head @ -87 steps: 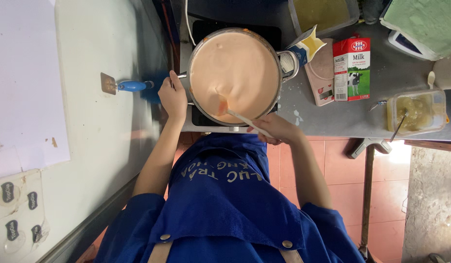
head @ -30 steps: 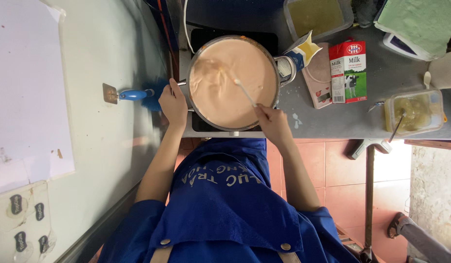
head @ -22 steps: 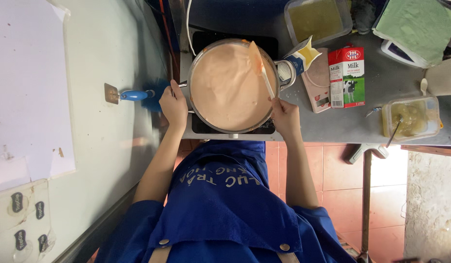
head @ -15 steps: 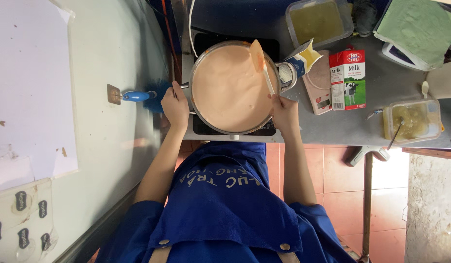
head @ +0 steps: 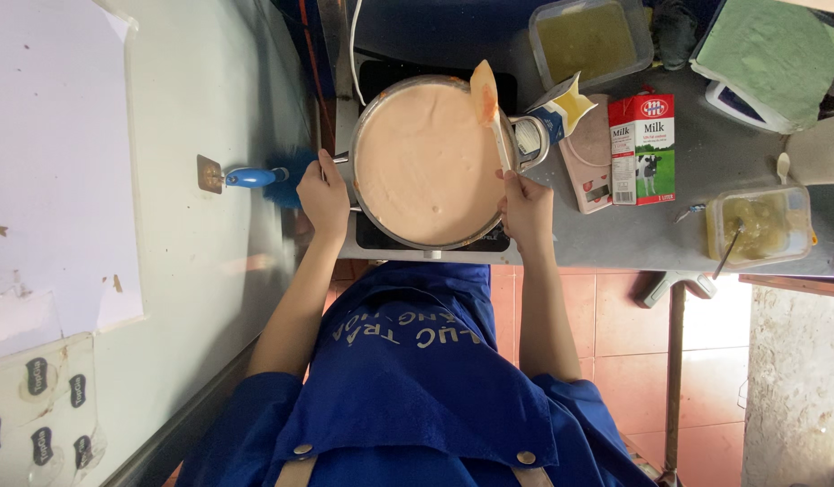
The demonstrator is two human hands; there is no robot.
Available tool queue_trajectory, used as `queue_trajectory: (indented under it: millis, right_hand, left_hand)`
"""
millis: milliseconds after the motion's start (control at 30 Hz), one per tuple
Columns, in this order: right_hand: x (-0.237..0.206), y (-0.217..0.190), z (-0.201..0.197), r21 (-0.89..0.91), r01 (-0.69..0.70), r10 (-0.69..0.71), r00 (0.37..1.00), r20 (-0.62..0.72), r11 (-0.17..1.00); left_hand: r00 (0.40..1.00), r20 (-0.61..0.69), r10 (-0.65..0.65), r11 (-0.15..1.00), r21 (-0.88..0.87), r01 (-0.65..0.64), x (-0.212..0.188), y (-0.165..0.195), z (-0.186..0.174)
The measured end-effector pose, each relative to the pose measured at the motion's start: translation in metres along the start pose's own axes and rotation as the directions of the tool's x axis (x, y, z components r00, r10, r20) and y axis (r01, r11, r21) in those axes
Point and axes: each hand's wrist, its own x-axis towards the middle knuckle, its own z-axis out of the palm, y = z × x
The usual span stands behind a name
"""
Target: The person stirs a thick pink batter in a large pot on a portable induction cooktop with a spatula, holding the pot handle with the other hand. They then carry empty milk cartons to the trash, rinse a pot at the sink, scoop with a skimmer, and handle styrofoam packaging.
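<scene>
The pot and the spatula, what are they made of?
The pot looks like shiny bare metal: its rim is silvery and glints. The spatula has a pale, matte orange blade and white handle, probably silicone or plastic; the look alone cannot settle which.

Peach-pink batter [head: 426, 167], blue apron [head: 417, 379]

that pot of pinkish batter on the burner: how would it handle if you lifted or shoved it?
Probably heavy: the pot looks filled nearly to its rim with thick cream. The left hand grips a side handle, which suggests it may shift while being stirred. The liquid would likely slosh over if tilted, so a level, two-handed lift seems wise.
</scene>
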Motion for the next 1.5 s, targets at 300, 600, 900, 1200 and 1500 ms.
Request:
queue_trajectory:
  millis: [300, 600, 900, 1200, 1500]
  right_hand:
    - [0.018, 0.006, 0.017, -0.017, 0.010, -0.010, 1.000, 0.012, 1.000]
    - [0.016, 0.004, 0.014, -0.027, 0.027, -0.027, 1.000, 0.000, 0.999]
    - [0.014, 0.019, 0.021, -0.110, 0.021, -0.006, 0.990, 0.138, 0.994]
    - [0.029, 0.033, 0.030, -0.422, 0.280, -0.263, 0.960, 0.100, 0.862]
    - [0.021, 0.022, 0.045, -0.455, 0.399, -0.349, 0.917, 0.194, 0.797]
  left_hand:
    - [1.000, -0.016, 0.006, 0.999, 0.037, -0.006, 0.000, -0.004, 0.002]
    - [1.000, -0.018, -0.003, 1.000, 0.011, 0.003, 0.000, -0.003, 0.002]
    - [0.998, 0.019, -0.053, 0.998, 0.016, 0.053, -0.001, -0.004, 0.000]
    - [0.999, -0.033, 0.002, 1.000, 0.025, -0.001, -0.001, -0.008, 0.002]
    - [1.000, -0.023, -0.006, 1.000, 0.022, 0.006, -0.002, -0.005, 0.003]
